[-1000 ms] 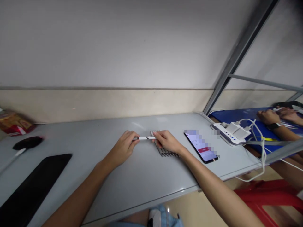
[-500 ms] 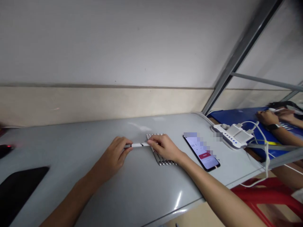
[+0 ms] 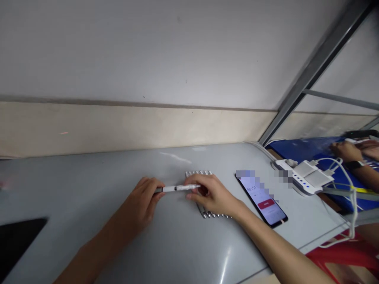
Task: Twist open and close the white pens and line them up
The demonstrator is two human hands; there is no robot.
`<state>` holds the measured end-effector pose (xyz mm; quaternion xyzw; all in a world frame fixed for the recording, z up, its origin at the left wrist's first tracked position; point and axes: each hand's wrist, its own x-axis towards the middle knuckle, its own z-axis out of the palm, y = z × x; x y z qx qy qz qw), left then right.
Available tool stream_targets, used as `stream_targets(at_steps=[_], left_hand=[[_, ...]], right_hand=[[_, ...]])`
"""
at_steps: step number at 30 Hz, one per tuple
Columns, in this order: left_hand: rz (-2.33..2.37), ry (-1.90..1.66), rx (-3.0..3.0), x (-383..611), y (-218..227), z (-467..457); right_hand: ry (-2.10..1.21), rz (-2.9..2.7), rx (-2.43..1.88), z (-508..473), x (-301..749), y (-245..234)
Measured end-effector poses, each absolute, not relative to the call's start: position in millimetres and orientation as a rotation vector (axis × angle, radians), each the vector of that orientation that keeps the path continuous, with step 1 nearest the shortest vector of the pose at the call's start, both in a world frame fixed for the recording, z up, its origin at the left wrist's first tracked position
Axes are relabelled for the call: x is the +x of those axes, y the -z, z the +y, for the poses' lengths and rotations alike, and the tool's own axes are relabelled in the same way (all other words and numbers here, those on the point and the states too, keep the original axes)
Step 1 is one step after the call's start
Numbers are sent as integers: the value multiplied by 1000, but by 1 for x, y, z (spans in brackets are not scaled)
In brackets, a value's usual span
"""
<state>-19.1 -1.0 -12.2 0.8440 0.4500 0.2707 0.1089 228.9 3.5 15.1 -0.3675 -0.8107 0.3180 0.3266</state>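
Observation:
A pen (image 3: 169,189) with a white barrel, dark bands and a clear right-hand end lies level between my hands, above the grey table (image 3: 174,244). My left hand (image 3: 145,197) pinches its grey left end between thumb and fingers. Around the clear end curl the thumb and fingers of my right hand (image 3: 217,194); part of that end shows between them. Under my right hand rests a row of several similar pens (image 3: 209,215) with silver tips, side by side. My hand hides their middles.
Right of the pens lies a phone (image 3: 263,201) with a lit timer screen. Beyond it sits a white power strip (image 3: 299,177) with plugs and cables. A dark flat object (image 3: 20,240) is at the left. Another person's hand (image 3: 346,152) works over a blue surface at far right.
The clear end of the pen now shows between my right fingers, which have loosened and shifted along it. My left hand keeps its pinch. The view has shifted slightly.

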Motion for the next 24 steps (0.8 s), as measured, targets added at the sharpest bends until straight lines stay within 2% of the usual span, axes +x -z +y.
stream_targets(at_steps=[7,13,18,21,24], left_hand=[[1265,-726,2587,-16,16,-3],[1274,-565,2488,-23,11,1],[1215,-506,2346,-23,6,1],[1208,-537,2333,-20,5,-2],[1306,-650,2426,-16,5,-4]], right_hand=[[-802,-2198,-1138,-1,227,-15],[-458,-2311,-870,-1,227,-10],[-257,-2398,-926,-6,225,-4],[-146,-2406,-1006,-9,222,-2],[-223,-2342,-1125,-10,219,-3]])
